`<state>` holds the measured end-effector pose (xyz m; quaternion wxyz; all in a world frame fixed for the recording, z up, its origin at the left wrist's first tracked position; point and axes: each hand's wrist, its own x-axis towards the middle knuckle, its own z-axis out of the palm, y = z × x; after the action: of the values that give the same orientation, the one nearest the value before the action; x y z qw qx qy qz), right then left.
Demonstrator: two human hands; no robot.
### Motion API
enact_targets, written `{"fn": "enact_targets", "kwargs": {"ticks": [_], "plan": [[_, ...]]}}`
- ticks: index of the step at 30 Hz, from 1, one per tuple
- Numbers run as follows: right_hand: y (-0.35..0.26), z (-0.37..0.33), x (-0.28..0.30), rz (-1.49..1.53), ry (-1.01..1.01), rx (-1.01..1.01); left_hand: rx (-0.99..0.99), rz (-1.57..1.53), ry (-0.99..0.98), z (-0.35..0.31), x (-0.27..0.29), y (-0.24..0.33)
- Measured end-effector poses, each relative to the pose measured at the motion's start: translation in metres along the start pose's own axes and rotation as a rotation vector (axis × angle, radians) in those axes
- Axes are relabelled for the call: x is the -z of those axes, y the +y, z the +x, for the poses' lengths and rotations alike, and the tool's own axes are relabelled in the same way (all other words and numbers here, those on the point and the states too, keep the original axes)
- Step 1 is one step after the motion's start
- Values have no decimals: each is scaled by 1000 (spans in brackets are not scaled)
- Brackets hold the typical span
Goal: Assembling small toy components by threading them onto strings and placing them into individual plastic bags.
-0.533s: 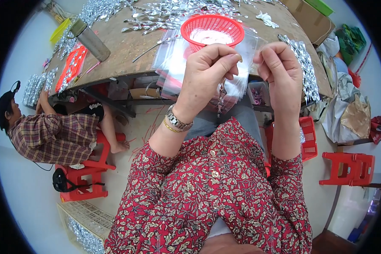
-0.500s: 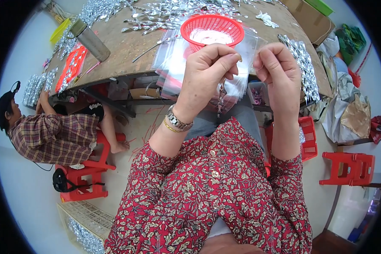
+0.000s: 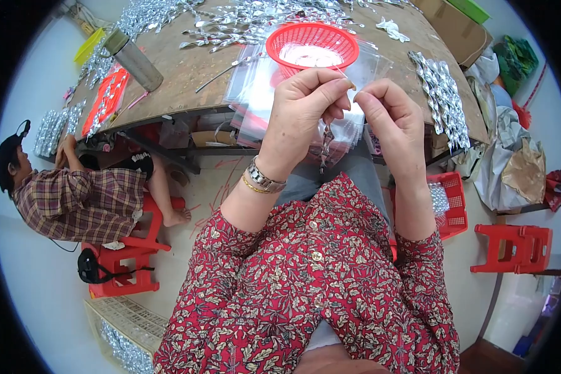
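My left hand (image 3: 302, 109) is closed in a pinch, and a twisted silver foil strip (image 3: 325, 146) hangs down from beneath its fingers. Close to its right, my right hand (image 3: 396, 121) has thumb and forefinger pressed together. A fine thread seems to run near the fingertips, but it is too thin to follow. Both hands are raised in front of the table edge, above a stack of clear plastic bags (image 3: 246, 90). Just beyond them stands a red mesh basket (image 3: 311, 30) with pale, thin material inside.
More twisted foil strips (image 3: 441, 100) lie at the table's right side and across its far part. A flask (image 3: 137, 65) rests at the left, near a seated co-worker (image 3: 81, 193). Red stools (image 3: 511, 248) and a red crate (image 3: 456, 202) stand on the floor.
My right hand has moved left and slightly down, bringing its fingertips close to my left hand's. The left hand and its foil strip have hardly moved.
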<state>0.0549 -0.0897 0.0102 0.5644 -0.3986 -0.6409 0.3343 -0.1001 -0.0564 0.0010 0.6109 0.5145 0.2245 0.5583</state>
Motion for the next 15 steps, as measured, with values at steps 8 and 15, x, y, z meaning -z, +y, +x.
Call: {"fn": "enact_targets", "kwargs": {"ticks": [8,15], "plan": [[-1,-4,-4,-71,-6,-2,13,-58,34,0,1,-2],[0,-6,-5,-138,-20,17,18,-87,44,-1,0,-2]]}}
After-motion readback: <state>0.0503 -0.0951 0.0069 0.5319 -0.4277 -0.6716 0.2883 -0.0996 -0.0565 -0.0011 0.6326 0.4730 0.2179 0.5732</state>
